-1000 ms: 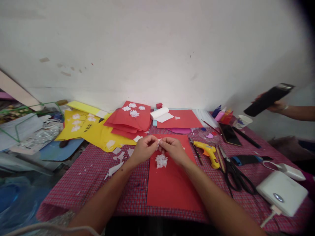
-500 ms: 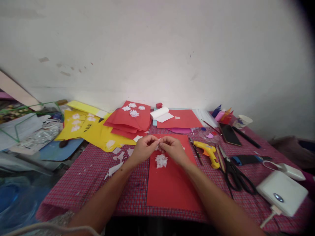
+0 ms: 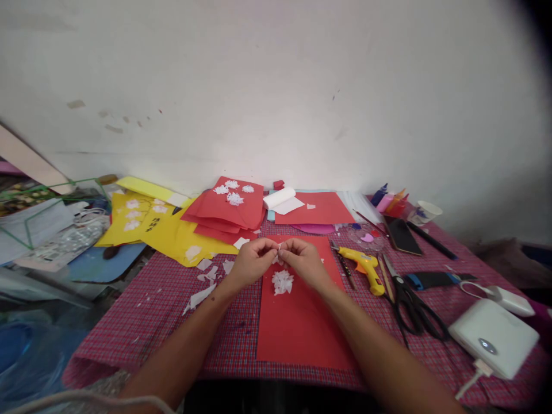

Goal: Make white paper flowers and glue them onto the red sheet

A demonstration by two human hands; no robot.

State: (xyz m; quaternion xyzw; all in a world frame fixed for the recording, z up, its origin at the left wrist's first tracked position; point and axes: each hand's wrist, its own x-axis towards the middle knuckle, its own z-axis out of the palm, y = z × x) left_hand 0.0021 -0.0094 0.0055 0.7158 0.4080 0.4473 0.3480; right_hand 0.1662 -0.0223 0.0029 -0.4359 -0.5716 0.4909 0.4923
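My left hand (image 3: 255,260) and my right hand (image 3: 302,261) meet above a red sheet of paper (image 3: 302,333). Thumbs and forefingers of both are closed on a small piece of white paper (image 3: 279,246), mostly hidden by the fingertips. Just below them, a crumpled white paper flower (image 3: 282,282) lies on the red sheet. More white paper shows behind my fingers, its shape partly covered.
Torn white scraps (image 3: 202,296) lie left of the sheet. On the right are a yellow glue gun (image 3: 364,267), black scissors (image 3: 411,307), a phone (image 3: 403,234) and a white box (image 3: 495,336). Red folded papers (image 3: 233,213) with white flowers sit behind.
Almost nothing differs. Both hands stay together over the red sheet, still pinching the white paper, with only slight finger movement.
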